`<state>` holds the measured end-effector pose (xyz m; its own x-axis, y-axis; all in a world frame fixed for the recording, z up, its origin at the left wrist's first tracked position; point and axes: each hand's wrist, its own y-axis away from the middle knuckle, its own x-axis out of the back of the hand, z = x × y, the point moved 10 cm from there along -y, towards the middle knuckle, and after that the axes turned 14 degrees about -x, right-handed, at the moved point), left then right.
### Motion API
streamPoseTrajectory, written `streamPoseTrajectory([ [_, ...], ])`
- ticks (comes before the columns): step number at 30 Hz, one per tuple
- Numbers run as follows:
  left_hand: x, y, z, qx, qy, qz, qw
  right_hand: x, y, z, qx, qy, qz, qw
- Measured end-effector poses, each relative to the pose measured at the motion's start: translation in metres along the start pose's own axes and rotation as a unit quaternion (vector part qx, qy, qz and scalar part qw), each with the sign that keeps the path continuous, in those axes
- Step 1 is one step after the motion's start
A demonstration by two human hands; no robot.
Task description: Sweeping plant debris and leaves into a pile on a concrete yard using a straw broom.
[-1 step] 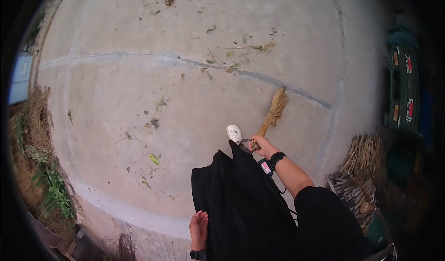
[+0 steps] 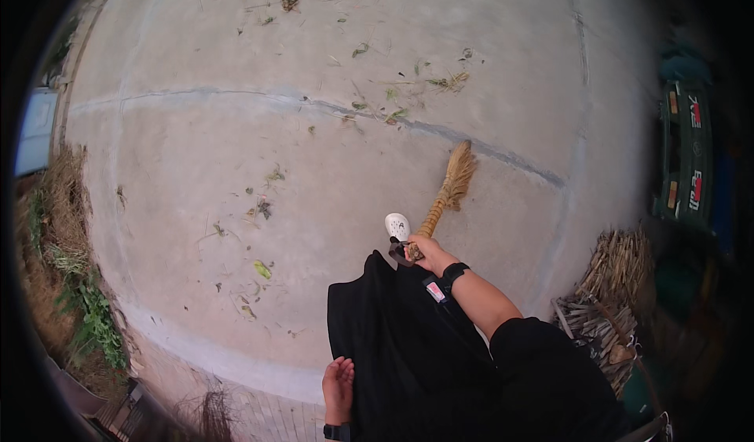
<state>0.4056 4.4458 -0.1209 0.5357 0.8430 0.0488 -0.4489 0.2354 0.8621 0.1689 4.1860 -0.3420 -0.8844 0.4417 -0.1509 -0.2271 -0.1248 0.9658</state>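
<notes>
My right hand (image 2: 428,255) is wrapped round the handle end of a straw broom (image 2: 448,195). The broom slants up and to the right, its yellowish bristles low over or on the concrete just below a seam; contact cannot be made out. A dark strap-like loop (image 2: 400,252) shows at the handle end. Beside my black clothing (image 2: 377,324), my left hand (image 2: 338,381) hangs with loosely curled fingers and nothing visible in them. Bits of leaf and stem lie ahead, among them a yellow-green leaf (image 2: 261,269) and a dry tuft (image 2: 449,82).
Concrete ground (image 2: 196,151) spreads around me, crossed by seams. My white shoe (image 2: 397,225) shows beside the broom handle. At right are bundled sticks (image 2: 609,308) and a dark green vehicle part (image 2: 687,151). Green plants (image 2: 94,316) and dry grass edge the left side.
My right hand and the broom have shifted left, and the bristle end has moved left and slightly up. My left hand stays almost where it was.
</notes>
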Motion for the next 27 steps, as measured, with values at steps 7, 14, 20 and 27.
streamPoseTrajectory([
  [7, -0.042, 0.0, 0.033, -0.001, 0.019, 0.013, 1.0, -0.175, 0.028, 0.065, -0.095, 0.209, -0.162, 0.96],
  [14, -0.075, -0.048, 0.083, -0.019, 0.011, -0.031, 0.999, -0.143, 0.105, -0.052, 0.0, 0.445, -0.088, 0.891],
  [20, -0.116, -0.089, 0.132, -0.012, 0.003, -0.073, 0.997, 0.0, 0.173, -0.155, 0.145, 0.391, 0.114, 0.902],
  [27, -0.112, -0.107, 0.141, -0.002, -0.035, -0.03, 0.999, 0.091, 0.184, -0.292, 0.201, 0.193, 0.214, 0.936],
])
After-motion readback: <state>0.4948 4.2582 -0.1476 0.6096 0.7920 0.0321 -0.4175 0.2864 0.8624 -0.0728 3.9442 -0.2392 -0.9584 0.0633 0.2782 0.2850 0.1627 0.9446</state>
